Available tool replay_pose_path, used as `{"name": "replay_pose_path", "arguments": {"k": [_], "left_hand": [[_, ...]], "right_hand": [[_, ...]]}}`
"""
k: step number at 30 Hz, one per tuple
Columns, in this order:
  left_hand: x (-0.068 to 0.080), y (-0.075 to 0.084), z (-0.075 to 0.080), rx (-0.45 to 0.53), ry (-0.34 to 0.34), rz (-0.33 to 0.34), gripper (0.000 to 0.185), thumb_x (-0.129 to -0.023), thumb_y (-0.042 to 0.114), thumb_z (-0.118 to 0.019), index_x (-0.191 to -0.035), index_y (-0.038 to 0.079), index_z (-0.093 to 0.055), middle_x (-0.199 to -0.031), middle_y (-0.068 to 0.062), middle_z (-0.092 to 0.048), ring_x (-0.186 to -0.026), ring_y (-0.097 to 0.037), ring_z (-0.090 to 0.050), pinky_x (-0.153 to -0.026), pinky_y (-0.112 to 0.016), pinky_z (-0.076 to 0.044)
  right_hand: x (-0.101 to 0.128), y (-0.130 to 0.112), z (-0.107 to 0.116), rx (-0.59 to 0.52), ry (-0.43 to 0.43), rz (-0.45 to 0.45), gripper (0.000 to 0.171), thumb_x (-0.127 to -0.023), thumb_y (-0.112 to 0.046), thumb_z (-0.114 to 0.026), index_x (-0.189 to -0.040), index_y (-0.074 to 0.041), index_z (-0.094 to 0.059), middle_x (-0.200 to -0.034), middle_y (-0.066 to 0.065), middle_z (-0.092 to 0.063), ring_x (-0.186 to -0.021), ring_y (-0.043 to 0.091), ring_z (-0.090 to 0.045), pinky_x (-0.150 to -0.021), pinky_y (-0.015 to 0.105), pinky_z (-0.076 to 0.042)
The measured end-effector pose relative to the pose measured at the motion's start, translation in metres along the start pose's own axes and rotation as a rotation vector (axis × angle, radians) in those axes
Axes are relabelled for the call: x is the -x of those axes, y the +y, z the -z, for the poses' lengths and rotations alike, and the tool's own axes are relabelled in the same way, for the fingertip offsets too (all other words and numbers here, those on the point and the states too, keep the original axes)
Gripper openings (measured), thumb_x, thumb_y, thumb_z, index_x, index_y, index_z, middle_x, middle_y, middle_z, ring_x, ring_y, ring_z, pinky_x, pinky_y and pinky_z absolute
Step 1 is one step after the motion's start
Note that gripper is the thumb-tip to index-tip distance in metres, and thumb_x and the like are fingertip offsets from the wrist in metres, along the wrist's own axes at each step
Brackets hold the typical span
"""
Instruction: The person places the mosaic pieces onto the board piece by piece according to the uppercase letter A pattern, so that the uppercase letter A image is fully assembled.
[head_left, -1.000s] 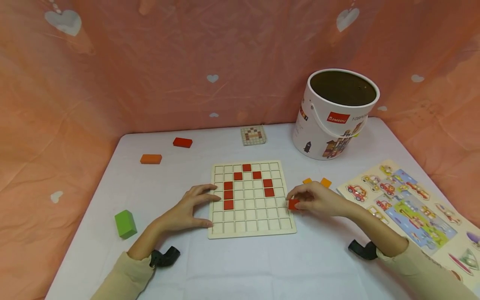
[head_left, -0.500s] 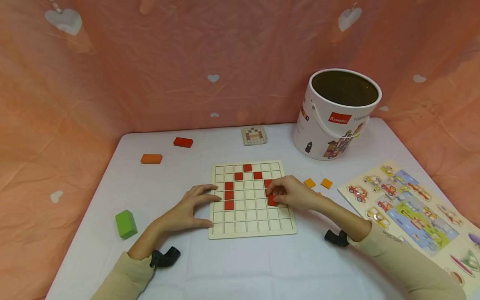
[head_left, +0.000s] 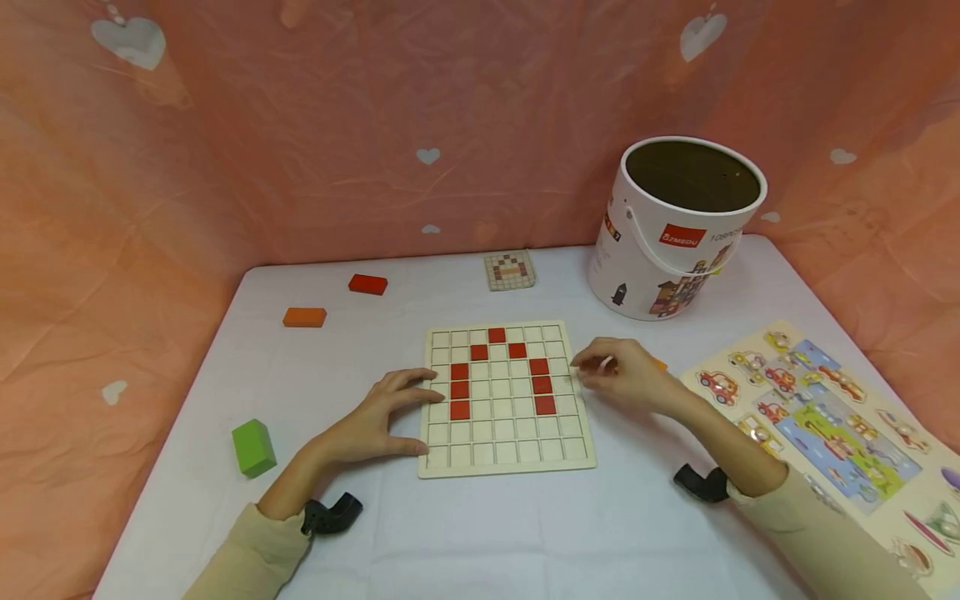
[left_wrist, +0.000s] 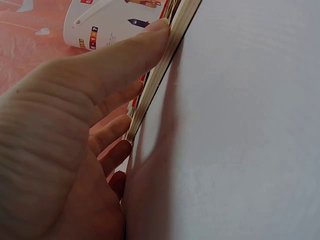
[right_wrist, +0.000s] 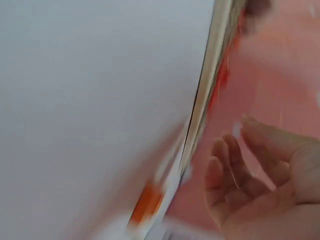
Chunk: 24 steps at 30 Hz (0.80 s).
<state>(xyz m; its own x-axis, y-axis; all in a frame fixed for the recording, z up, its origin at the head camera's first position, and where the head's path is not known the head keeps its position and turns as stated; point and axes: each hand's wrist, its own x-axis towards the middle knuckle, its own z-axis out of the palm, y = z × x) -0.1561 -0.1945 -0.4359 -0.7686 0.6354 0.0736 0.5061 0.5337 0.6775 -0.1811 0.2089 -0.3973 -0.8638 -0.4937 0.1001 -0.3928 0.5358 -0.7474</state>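
Right hand (head_left: pixel 632 379) withdrawn to board's (head_left: pixel 504 430) right edge, left hand (head_left: pixel 371 425) at left, grips apart

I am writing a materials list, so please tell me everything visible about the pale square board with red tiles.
The pale, wood-like square board lies flat on the white cloth-covered table. Its edge looks layered; thin dark lines divide its face into square cells. Nine flat red square tiles sit in cells: one on top, a pair below, then two columns of three. The left hand touches the board's left edge; the right hand is beside the right edge, contact unclear.
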Motion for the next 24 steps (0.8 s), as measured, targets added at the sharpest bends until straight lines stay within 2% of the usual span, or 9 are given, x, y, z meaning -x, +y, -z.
{"name": "replay_pose_path", "arguments": {"k": [2, 4, 5, 8, 10, 12, 19, 24], "left_hand": [[0.000, 0.000, 0.000, -0.002, -0.001, 0.000, 0.062, -0.076, 0.039, -0.086, -0.132, 0.022, -0.064, -0.153, -0.004, -0.038, -0.141, -0.031, -0.028, -0.107, -0.064, -0.026], [0.000, -0.001, 0.000, -0.005, 0.001, -0.003, 0.062, -0.076, 0.039, -0.086, -0.132, 0.022, -0.064, -0.153, -0.004, -0.038, -0.140, -0.031, -0.029, -0.107, -0.064, -0.026], [0.000, -0.002, 0.000, -0.006, 0.001, -0.003, 0.063, -0.076, 0.039, -0.086, -0.132, 0.022, -0.064, -0.153, -0.003, -0.038, -0.141, -0.030, -0.028, -0.107, -0.064, -0.026], [0.000, -0.003, -0.001, -0.006, 0.003, 0.000, 0.063, -0.075, 0.038, -0.087, -0.132, 0.023, -0.064, -0.153, -0.003, -0.037, -0.141, -0.030, -0.028, -0.107, -0.063, -0.027], [0.000, -0.002, -0.001, -0.006, 0.004, -0.002, 0.063, -0.075, 0.038, -0.086, -0.132, 0.022, -0.064, -0.153, -0.003, -0.037, -0.140, -0.030, -0.028, -0.106, -0.064, -0.027], [0.000, -0.002, -0.001, -0.004, 0.004, -0.001, 0.063, -0.075, 0.039, -0.086, -0.132, 0.022, -0.064, -0.153, -0.003, -0.038, -0.140, -0.031, -0.028, -0.106, -0.064, -0.027], [0.000, 0.000, 0.000, -0.004, -0.001, 0.006, 0.063, -0.076, 0.039, -0.086, -0.132, 0.022, -0.064, -0.153, -0.003, -0.038, -0.141, -0.030, -0.028, -0.107, -0.063, -0.026], [0.000, -0.001, -0.001, 0.002, -0.008, 0.016, 0.062, -0.076, 0.039, -0.086, -0.132, 0.023, -0.063, -0.153, -0.002, -0.037, -0.141, -0.028, -0.027, -0.108, -0.063, -0.025]], "right_hand": [[0.009, 0.012, 0.017, 0.002, 0.033, -0.019, 0.025, -0.085, 0.007, -0.071, -0.110, 0.005, -0.069, -0.104, 0.014, -0.067, -0.096, 0.029, -0.061, -0.084, 0.042, -0.052], [0.019, 0.023, 0.031, 0.022, 0.059, -0.041, 0.031, -0.084, 0.010, -0.070, -0.114, 0.007, -0.067, -0.111, 0.019, -0.065, -0.101, 0.033, -0.060, -0.088, 0.045, -0.051], [0.023, 0.028, 0.037, 0.028, 0.070, -0.055, 0.033, -0.083, 0.011, -0.070, -0.115, 0.008, -0.066, -0.113, 0.020, -0.064, -0.102, 0.034, -0.059, -0.089, 0.043, -0.051], [0.033, 0.038, 0.048, 0.052, 0.090, -0.085, 0.038, -0.080, 0.013, -0.071, -0.117, 0.009, -0.065, -0.112, 0.020, -0.061, -0.099, 0.031, -0.056, -0.087, 0.027, -0.050], [0.037, 0.043, 0.052, 0.052, 0.089, -0.108, 0.040, -0.078, 0.013, -0.073, -0.117, 0.009, -0.065, -0.111, 0.020, -0.060, -0.097, 0.029, -0.054, -0.085, 0.018, -0.047], [0.038, 0.047, 0.053, 0.053, 0.084, -0.118, 0.042, -0.077, 0.012, -0.074, -0.118, 0.009, -0.065, -0.111, 0.020, -0.060, -0.096, 0.028, -0.053, -0.084, 0.015, -0.045], [0.037, 0.055, 0.053, 0.026, 0.063, -0.166, 0.043, -0.079, 0.009, -0.075, -0.121, 0.010, -0.063, -0.110, 0.020, -0.061, -0.094, 0.026, -0.052, -0.080, 0.018, -0.046], [0.037, 0.054, 0.051, 0.003, 0.023, -0.133, 0.040, -0.080, 0.010, -0.074, -0.118, 0.009, -0.064, -0.111, 0.020, -0.065, -0.092, 0.023, -0.054, -0.079, 0.021, -0.047]]}}
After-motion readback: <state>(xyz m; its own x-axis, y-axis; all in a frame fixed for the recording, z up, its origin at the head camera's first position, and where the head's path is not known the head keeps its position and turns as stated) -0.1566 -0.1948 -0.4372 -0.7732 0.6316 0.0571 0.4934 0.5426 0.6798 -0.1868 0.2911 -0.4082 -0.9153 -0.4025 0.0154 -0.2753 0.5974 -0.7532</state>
